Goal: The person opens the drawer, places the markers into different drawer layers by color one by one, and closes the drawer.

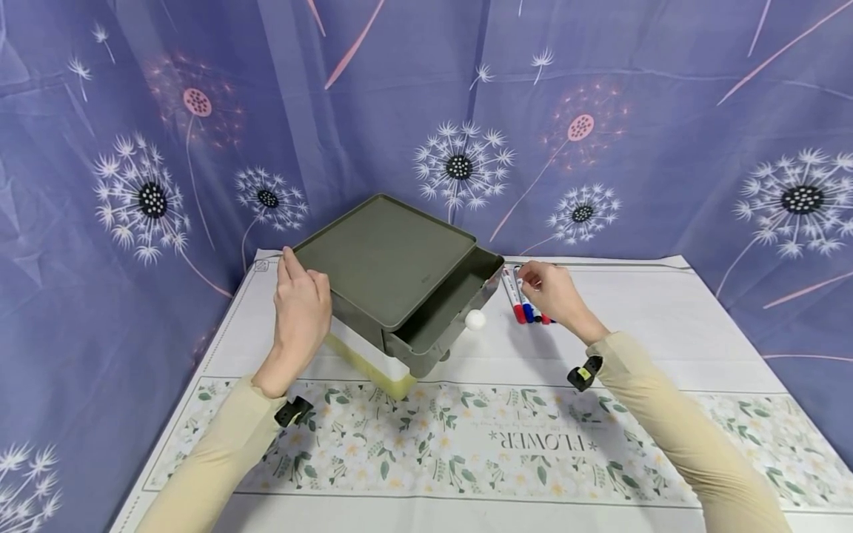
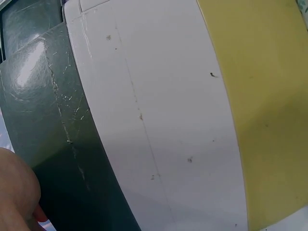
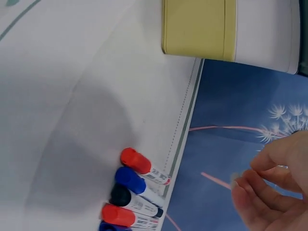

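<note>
A small drawer box stands at an angle on the table, with a dark green top tier, a white tier and a yellow tier below. Its dark green top drawer is pulled out, showing a bare inside and a white round knob. Against the left side of the top tier rests my left hand, fingers extended along the edge. My right hand hovers by several capped markers, fingers loosely bent and nothing visible between them.
The red, blue and black markers lie side by side near the table's back edge. A white tablecloth with a floral band covers the table. Behind hangs a purple dandelion curtain.
</note>
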The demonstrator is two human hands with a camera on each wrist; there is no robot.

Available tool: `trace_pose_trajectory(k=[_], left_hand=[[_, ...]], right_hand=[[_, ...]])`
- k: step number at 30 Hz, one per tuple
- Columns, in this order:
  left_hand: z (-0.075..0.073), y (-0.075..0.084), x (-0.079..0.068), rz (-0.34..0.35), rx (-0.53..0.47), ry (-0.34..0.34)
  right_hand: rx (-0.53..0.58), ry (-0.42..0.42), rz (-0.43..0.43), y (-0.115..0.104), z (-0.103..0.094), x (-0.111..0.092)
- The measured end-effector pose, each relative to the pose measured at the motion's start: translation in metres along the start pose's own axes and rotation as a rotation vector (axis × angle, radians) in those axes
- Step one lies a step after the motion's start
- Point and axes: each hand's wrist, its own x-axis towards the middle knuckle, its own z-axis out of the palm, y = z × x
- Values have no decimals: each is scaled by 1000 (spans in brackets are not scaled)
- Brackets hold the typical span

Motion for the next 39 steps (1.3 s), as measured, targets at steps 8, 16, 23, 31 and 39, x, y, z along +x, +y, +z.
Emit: trace_pose_trajectory(k=[8,16,23,31,39], left_hand=[[0,0,-2,2,3,14],[1,0,-1,4,4,3],[1,-1,-1,10,3,10],[0,-1,-1,15,16,18],[1,-1,-1,19,10,15]], right_hand=[[4,-15,28,6,4,-2],[-33,-163,138,9,7,-6],[-107,-192,161,18,16,-8],[-127,-240,246,22,21,-11],[-157,-248,294,26,25,-10]])
